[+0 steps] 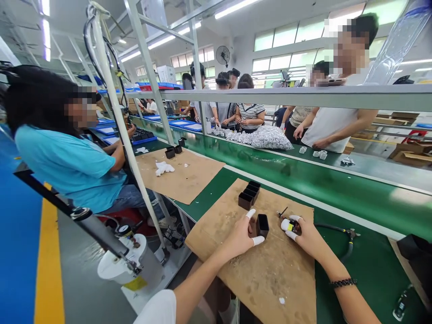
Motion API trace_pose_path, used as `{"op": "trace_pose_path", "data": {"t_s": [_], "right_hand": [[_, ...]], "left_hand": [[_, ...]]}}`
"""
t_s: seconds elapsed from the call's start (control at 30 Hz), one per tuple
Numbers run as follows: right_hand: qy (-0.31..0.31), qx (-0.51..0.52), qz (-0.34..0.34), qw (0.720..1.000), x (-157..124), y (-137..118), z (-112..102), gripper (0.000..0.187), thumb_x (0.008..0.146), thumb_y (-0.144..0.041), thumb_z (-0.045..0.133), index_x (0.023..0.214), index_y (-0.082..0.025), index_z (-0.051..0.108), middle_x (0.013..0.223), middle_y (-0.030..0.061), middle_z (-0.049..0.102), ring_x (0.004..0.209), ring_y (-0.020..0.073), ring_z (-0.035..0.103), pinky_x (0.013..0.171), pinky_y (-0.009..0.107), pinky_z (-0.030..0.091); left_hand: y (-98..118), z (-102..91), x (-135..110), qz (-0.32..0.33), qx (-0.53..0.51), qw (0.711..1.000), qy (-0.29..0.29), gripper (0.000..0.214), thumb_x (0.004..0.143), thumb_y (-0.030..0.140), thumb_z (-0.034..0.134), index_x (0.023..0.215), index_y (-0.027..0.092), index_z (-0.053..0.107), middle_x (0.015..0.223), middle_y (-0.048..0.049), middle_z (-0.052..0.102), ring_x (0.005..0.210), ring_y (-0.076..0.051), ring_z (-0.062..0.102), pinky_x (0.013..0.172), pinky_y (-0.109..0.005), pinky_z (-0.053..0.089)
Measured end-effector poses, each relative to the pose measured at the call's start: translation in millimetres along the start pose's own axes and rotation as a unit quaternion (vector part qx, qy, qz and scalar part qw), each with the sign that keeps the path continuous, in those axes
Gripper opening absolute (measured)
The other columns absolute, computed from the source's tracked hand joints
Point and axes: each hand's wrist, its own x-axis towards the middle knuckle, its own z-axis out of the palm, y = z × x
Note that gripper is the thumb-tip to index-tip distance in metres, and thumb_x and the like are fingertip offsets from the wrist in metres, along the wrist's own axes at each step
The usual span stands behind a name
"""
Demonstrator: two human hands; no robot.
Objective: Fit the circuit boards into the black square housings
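My left hand point(241, 233) wears white finger cots on thumb and forefinger. Its fingers are spread beside a black open-topped rectangular box point(262, 226); whether the thumb touches the box I cannot tell. My right hand point(305, 234), also with white finger cots, is closed on a small white-and-yellow part point(288, 226), partly covered by the fingers. A thin dark pin-like piece point(282, 211) sticks up just beyond that part. Several more black boxes point(249, 195) stand in a row behind my left hand. All of this is over a brown cardboard sheet point(266, 281).
Cutting pliers point(351, 234) lie to the right on the green bench. A black bin point(415, 252) stands at the right edge. A co-worker point(67, 157) sits at left beside a pressure tank point(135, 261). Across the green conveyor point(270, 166), people stand near a bag of white parts point(272, 137).
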Motion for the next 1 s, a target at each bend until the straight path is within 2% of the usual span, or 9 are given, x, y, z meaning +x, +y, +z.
{"op": "trace_pose_path", "data": {"t_s": [0.13, 0.3, 0.37, 0.43, 0.53, 0.63, 0.73, 0.87, 1.0], "right_hand": [[-0.012, -0.03, 0.026, 0.999, 3, -8, 0, 0.048, 0.076, -0.022, 0.064, 0.121, -0.007, 0.07, 0.12, 0.0208, 0.067, 0.118, 0.0355, 0.062, 0.107, 0.048, 0.046], [-0.035, 0.155, 0.102, 0.982, 6, -5, -13, 0.039, 0.068, -0.024, 0.069, 0.105, -0.014, 0.076, 0.103, 0.0116, 0.075, 0.099, 0.0301, 0.068, 0.098, 0.045, 0.051], [-0.035, 0.29, 0.151, 0.944, 4, -2, -18, 0.039, 0.063, -0.029, 0.076, 0.1, -0.017, 0.077, 0.096, 0.0077, 0.077, 0.093, 0.0289, 0.07, 0.093, 0.045, 0.054], [-0.019, 0.43, 0.19, 0.882, 1, -1, -20, 0.042, 0.056, -0.031, 0.083, 0.096, -0.02, 0.078, 0.097, 0.0061, 0.078, 0.095, 0.0284, 0.071, 0.093, 0.043, 0.056], [0.009, 0.551, 0.207, 0.808, -1, -4, -17, 0.047, 0.046, -0.026, 0.092, 0.092, -0.022, 0.079, 0.101, 0.0047, 0.079, 0.101, 0.0273, 0.072, 0.1, 0.04, 0.056], [0.0, 0.6, 0.205, 0.773, -1, -7, -10, 0.049, 0.044, -0.025, 0.096, 0.089, -0.021, 0.08, 0.099, 0.0042, 0.08, 0.099, 0.0265, 0.074, 0.105, 0.041, 0.055], [-0.027, 0.647, 0.189, 0.738, 0, -7, -2, 0.043, 0.054, -0.029, 0.096, 0.093, -0.02, 0.079, 0.103, 0.0068, 0.08, 0.099, 0.026, 0.076, 0.105, 0.041, 0.057], [-0.035, 0.706, 0.165, 0.688, 0, -7, 3, 0.032, 0.067, -0.03, 0.09, 0.095, -0.021, 0.078, 0.105, 0.0073, 0.081, 0.102, 0.0248, 0.077, 0.103, 0.038, 0.06], [-0.012, 0.741, 0.143, 0.656, -7, -19, 5, 0.031, 0.069, -0.032, 0.087, 0.097, -0.024, 0.076, 0.108, 0.0056, 0.081, 0.108, 0.0255, 0.076, 0.102, 0.039, 0.059]], "left_hand": [[1, -3.5, 1, 0.046, 0.001, 0.999, -0.024, 0.103, 0.074, 0.037, 0.077, 0.161, 0.02, 0.026, 0.133, -0.0163, 0.052, 0.102, -0.025, 0.057, 0.099, -0.046, 0.049], [-9, -4.0, 9, 0.084, -0.013, 0.996, -0.039, 0.101, 0.071, 0.034, 0.081, 0.158, 0.02, 0.032, 0.142, -0.0167, 0.05, 0.105, -0.025, 0.058, 0.105, -0.047, 0.047], [-12, -4.2, 11, 0.084, -0.029, 0.995, -0.037, 0.098, 0.07, 0.032, 0.082, 0.156, 0.022, 0.036, 0.136, -0.0147, 0.055, 0.105, -0.025, 0.059, 0.105, -0.048, 0.047], [-13, -5.8, 13, 0.075, -0.038, 0.995, -0.046, 0.097, 0.071, 0.032, 0.082, 0.156, 0.023, 0.036, 0.129, -0.013, 0.059, 0.105, -0.026, 0.059, 0.105, -0.048, 0.047], [-10, -10.1, 14, 0.06, -0.046, 0.994, -0.074, 0.101, 0.07, 0.03, 0.082, 0.158, 0.022, 0.034, 0.118, -0.0112, 0.061, 0.104, -0.026, 0.06, 0.103, -0.048, 0.049], [-4, -12.6, 17, 0.057, -0.077, 0.99, -0.099, 0.102, 0.068, 0.026, 0.082, 0.158, 0.019, 0.034, 0.109, -0.009, 0.063, 0.1, -0.025, 0.062, 0.095, -0.043, 0.053], [0, -10.2, 20, 0.061, -0.088, 0.989, -0.102, 0.092, 0.068, 0.022, 0.081, 0.152, 0.018, 0.043, 0.104, -0.0072, 0.067, 0.094, -0.023, 0.065, 0.088, -0.039, 0.055], [4, -0.1, 23, 0.067, -0.072, 0.993, -0.068, 0.07, 0.064, 0.018, 0.082, 0.131, 0.015, 0.062, 0.096, -0.0066, 0.071, 0.086, -0.022, 0.066, 0.081, -0.037, 0.055], [12, 9.6, 19, 0.09, -0.088, 0.992, -0.017, 0.071, 0.061, 0.016, 0.083, 0.129, 0.015, 0.063, 0.105, -0.0084, 0.072, 0.089, -0.022, 0.067, 0.086, -0.038, 0.055]]}}
